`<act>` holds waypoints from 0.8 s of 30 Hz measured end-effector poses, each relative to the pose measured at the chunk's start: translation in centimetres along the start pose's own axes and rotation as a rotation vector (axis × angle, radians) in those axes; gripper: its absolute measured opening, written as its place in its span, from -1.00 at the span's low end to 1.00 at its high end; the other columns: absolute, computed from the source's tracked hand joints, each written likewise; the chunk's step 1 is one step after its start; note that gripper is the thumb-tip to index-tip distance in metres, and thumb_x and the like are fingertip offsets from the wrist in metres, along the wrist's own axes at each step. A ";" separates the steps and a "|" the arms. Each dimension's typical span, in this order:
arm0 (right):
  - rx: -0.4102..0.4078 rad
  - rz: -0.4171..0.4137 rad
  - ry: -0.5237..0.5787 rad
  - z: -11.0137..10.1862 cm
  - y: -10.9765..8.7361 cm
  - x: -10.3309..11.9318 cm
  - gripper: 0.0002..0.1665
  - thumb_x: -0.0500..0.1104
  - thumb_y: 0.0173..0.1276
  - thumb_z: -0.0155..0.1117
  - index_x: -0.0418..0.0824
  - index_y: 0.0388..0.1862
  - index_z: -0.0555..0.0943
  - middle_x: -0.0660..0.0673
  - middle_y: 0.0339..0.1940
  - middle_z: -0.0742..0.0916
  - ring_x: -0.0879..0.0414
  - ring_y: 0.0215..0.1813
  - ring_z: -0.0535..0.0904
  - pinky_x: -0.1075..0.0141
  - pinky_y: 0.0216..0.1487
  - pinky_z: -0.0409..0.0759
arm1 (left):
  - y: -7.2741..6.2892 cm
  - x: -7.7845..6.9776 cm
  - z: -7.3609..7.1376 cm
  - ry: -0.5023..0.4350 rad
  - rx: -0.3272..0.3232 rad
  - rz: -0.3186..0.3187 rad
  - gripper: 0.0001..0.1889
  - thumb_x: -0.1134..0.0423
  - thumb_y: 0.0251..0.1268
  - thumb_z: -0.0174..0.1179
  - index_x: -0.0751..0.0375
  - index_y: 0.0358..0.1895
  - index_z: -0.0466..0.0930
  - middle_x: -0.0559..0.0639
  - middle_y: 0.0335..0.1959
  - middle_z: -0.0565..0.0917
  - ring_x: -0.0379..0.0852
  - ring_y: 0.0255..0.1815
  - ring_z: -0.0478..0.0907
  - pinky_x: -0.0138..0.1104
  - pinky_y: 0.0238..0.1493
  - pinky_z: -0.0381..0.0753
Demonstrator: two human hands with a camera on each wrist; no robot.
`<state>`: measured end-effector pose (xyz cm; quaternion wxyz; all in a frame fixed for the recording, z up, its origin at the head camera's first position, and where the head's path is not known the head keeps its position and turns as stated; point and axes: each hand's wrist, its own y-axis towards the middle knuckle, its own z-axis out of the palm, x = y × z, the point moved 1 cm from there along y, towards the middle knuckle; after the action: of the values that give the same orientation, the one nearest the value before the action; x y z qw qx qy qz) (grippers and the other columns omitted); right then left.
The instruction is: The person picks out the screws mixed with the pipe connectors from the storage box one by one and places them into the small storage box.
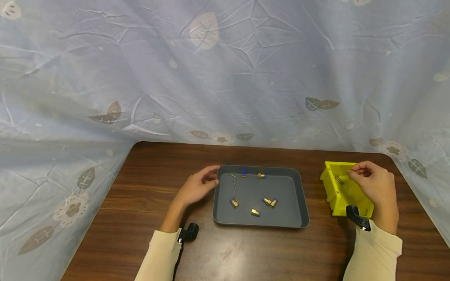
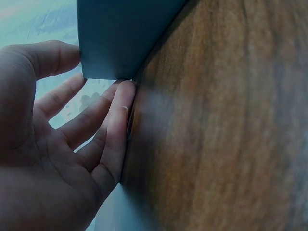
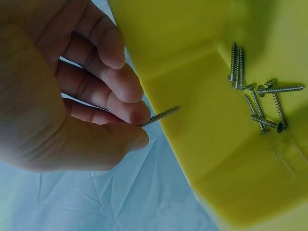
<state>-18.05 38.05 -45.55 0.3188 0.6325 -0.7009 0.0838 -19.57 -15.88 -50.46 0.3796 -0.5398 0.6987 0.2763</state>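
Observation:
In the right wrist view a screw (image 3: 162, 115) points out from between the thumb and fingertips of my right hand (image 3: 91, 96), which pinches it. Below that hand is a yellow bin (image 1: 332, 191), with several more screws (image 3: 257, 103) lying inside. My left hand (image 1: 197, 186) is at the left edge of a grey tray (image 1: 281, 218); its thumb and loosely extended fingers touch the tray's outer wall (image 2: 120, 43) near a corner. On the tray lie several brass fittings (image 1: 255, 212) with blue collars, and a few screws (image 1: 235, 185).
Both the tray and the bin stand on a dark wooden table (image 1: 147, 218), the bin to the tray's right. A pale patterned cloth (image 1: 225, 78) hangs behind the table and along its sides. Each wrist wears a black camera (image 1: 190, 232).

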 end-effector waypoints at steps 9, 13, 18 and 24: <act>0.001 0.011 0.005 0.1 -0.1 0.2 -0.79 -0.14 0.48 0.52 -0.30 -0.18 0.78 -0.20 -0.33 0.82 0.40 -0.39 0.49 0.43 -0.34 0.41 | 0.0 0.0 0.0 -0.013 0.005 -0.008 -0.43 0.15 0.62 0.30 -0.07 0.62 0.52 0.10 0.24 0.79 -0.01 0.07 0.73 0.00 0.12 0.64; 0.002 0.008 0.007 0.1 -0.1 0.2 -0.80 -0.14 0.48 0.52 -0.29 -0.17 0.78 -0.17 -0.34 0.83 0.43 -0.39 0.49 0.42 -0.32 0.41 | -0.1 0.1 0.0 -0.015 0.007 -0.008 -0.43 0.15 0.62 0.30 -0.07 0.62 0.51 0.10 0.24 0.78 -0.01 0.06 0.72 -0.01 0.10 0.64; -0.006 0.000 0.000 0.1 0.0 0.3 -0.81 -0.13 0.48 0.51 -0.26 -0.17 0.78 -0.09 -0.38 0.82 0.43 -0.40 0.48 0.39 -0.30 0.41 | -0.1 0.1 0.0 -0.015 0.006 -0.007 -0.43 0.15 0.62 0.30 -0.06 0.62 0.51 0.10 0.24 0.78 0.00 0.06 0.72 0.00 0.11 0.64; -0.029 -0.059 0.043 0.3 0.2 1.4 -0.83 -0.15 0.50 0.50 -0.26 -0.17 0.78 0.07 -0.40 0.77 0.47 -0.37 0.49 0.46 -0.28 0.40 | -0.1 -0.1 0.0 -0.015 0.006 -0.007 -0.43 0.15 0.62 0.30 -0.07 0.63 0.51 0.11 0.25 0.78 0.02 0.08 0.72 0.02 0.13 0.64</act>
<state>-18.37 36.79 -44.96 0.3453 0.6461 -0.6763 0.0778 -19.49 -15.89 -50.40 0.3873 -0.5388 0.6950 0.2768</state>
